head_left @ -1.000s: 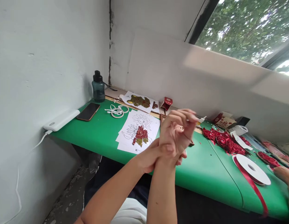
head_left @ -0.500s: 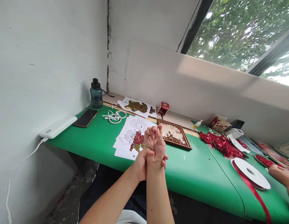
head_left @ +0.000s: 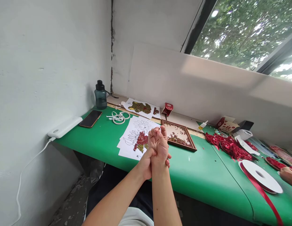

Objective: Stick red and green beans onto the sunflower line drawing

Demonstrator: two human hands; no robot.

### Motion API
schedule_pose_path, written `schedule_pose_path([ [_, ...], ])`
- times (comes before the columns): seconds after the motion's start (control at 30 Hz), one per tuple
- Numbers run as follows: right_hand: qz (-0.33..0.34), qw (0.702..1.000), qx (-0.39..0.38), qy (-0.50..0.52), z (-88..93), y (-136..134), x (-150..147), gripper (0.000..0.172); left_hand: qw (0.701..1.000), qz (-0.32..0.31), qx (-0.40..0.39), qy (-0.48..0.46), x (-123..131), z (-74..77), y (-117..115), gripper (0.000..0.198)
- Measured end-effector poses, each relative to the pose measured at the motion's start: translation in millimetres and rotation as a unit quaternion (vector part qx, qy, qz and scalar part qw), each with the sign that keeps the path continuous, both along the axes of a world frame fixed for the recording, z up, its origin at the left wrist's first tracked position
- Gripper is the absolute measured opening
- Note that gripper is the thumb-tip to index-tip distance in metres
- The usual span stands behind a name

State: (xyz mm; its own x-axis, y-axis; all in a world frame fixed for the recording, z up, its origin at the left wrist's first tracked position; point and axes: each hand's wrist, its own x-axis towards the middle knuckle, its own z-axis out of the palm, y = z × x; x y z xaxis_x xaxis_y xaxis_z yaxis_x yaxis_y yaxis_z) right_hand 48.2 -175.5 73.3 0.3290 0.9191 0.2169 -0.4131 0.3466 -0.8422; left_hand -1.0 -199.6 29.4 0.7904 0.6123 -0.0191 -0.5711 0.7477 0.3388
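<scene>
My left hand (head_left: 148,161) is wrapped around my right wrist, its thumb across the front and its fingertips showing on the far side. Palm toward me, my right hand (head_left: 159,143) is raised with its fingers curled in and the thumb against them; nothing shows in it. Just behind the hands lie white sheets with line-drawn flowers (head_left: 127,141), partly covered with red and green beans (head_left: 141,140). To the right of my right hand is a brown-framed tray (head_left: 182,146) with loose beans scattered in it.
On the green tabletop (head_left: 190,175) are a phone (head_left: 90,119), white cable (head_left: 118,117), bottle (head_left: 100,95), white power bank (head_left: 64,127), glue bottle (head_left: 202,125), red shiny material (head_left: 237,150) and ribbon spool (head_left: 262,175). Another person's hand (head_left: 288,175) is at the right edge. A bean-covered picture (head_left: 141,107) lies behind.
The view has shifted slightly, so most things sit a little further right. My hands keep the same hold. The other person's hand shows less at the right edge.
</scene>
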Motion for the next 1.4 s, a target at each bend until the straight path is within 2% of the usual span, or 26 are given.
schedule_pose_path([
  [0.2,-0.048,0.993,0.011,-0.111,-16.8,-14,4,0.022,0.999,-0.037,-0.018,-0.014,2,-4.4,5,0.056],
  [0.3,-0.063,0.991,0.006,-0.116,-17.0,-5,15,0.021,0.998,-0.059,-0.025,-0.026,4,-4.8,5,0.056],
  [0.43,-0.122,0.987,0.025,-0.105,-12.0,12,26,0.016,0.996,-0.085,-0.019,-0.026,11,-3.1,1,0.053],
  [0.5,-0.145,0.984,0.035,-0.100,-11.5,12,30,0.014,0.995,-0.095,0.008,-0.011,12,-1.5,1,0.053],
  [0.57,-0.169,0.981,0.038,-0.088,-14.6,7,35,0.020,0.995,-0.074,0.067,0.026,9,0.5,6,0.057],
  [0.63,-0.198,0.976,0.031,-0.085,-23.0,-2,43,0.026,0.984,0.004,0.160,0.080,0,2.2,15,0.065],
  [0.7,-0.209,0.971,0.009,-0.118,-37.3,-9,53,0.030,0.955,0.089,0.244,0.145,-12,2.1,29,0.072],
  [0.73,-0.201,0.968,-0.005,-0.151,-46.0,-12,57,0.030,0.930,0.151,0.273,0.192,-18,0.9,36,0.068],
  [0.8,-0.187,0.957,-0.035,-0.219,-64.0,-14,65,0.031,0.852,0.279,0.328,0.298,-31,-4.0,50,0.051],
  [0.83,-0.180,0.949,-0.047,-0.255,-72.1,-14,68,0.030,0.803,0.315,0.366,0.350,-37,-7.7,55,0.042],
  [0.9,-0.171,0.935,-0.062,-0.303,-84.5,-13,72,0.029,0.712,0.321,0.458,0.424,-49,-16.0,62,0.027],
  [0.97,-0.166,0.931,-0.066,-0.318,-90.9,-13,74,0.028,0.652,0.318,0.515,0.456,-57,-23.6,65,0.023],
  [1.0,-0.160,0.930,-0.066,-0.324,-92.3,-14,74,0.027,0.635,0.318,0.532,0.462,-60,-26.5,65,0.022],
  [1.07,-0.141,0.926,-0.064,-0.344,-93.1,-16,73,0.024,0.615,0.320,0.552,0.462,-63,-30.2,63,0.021],
  [1.23,-0.109,0.917,-0.073,-0.377,-92.0,-18,71,0.019,0.592,0.289,0.583,0.475,-63,-33.0,59,0.021],
  [1.4,-0.104,0.918,-0.085,-0.374,-91.6,-16,71,0.020,0.597,0.278,0.593,0.463,-65,-23.5,62,0.020],
])
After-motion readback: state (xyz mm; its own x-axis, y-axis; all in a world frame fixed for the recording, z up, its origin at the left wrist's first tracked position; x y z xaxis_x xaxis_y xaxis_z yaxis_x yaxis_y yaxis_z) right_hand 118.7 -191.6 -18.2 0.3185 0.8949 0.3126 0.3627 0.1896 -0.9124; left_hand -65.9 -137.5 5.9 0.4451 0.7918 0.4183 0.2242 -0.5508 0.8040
